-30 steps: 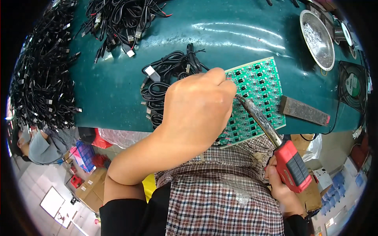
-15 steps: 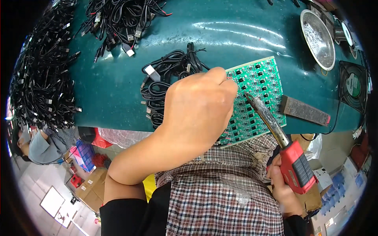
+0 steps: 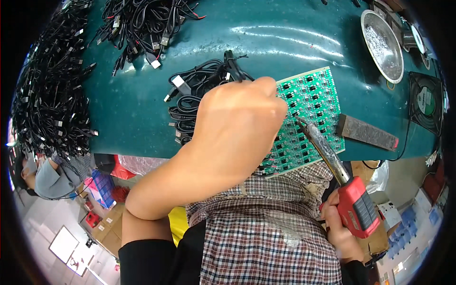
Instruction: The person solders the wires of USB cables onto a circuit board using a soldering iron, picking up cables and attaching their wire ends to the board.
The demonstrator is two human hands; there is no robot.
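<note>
1. head view: left hand (image 3: 237,128) lies curled over the green circuit board (image 3: 311,109) on the teal table (image 3: 133,109), fingers bent down and pinching sth at the board's left part, prob. a thin black wire, but the knuckles hide it so can't tell what's held.
2. right hand (image 3: 339,232) is wrapped tight round the red grip of a soldering iron (image 3: 332,161); its tip touches the board near the middle.
3. handling, my guess: board is thin, light, stiff, brittle at the corners, and hangs a bit over the table's near edge, so take it by the bare rims, not the chips. iron is hot at the metal end; hold the red grip only.
4. counts: 1 board w/ many small black chips in rows (too many to count), 1 iron.
5. also: 1 loose bundle of black cables (image 3: 199,90) just beside the left hand, 2 bigger cable heaps farther off, 1 rusty flat bar (image 3: 365,132) right of the board, 1 metal dish (image 3: 382,45), 1 small fan (image 3: 426,102).
</note>
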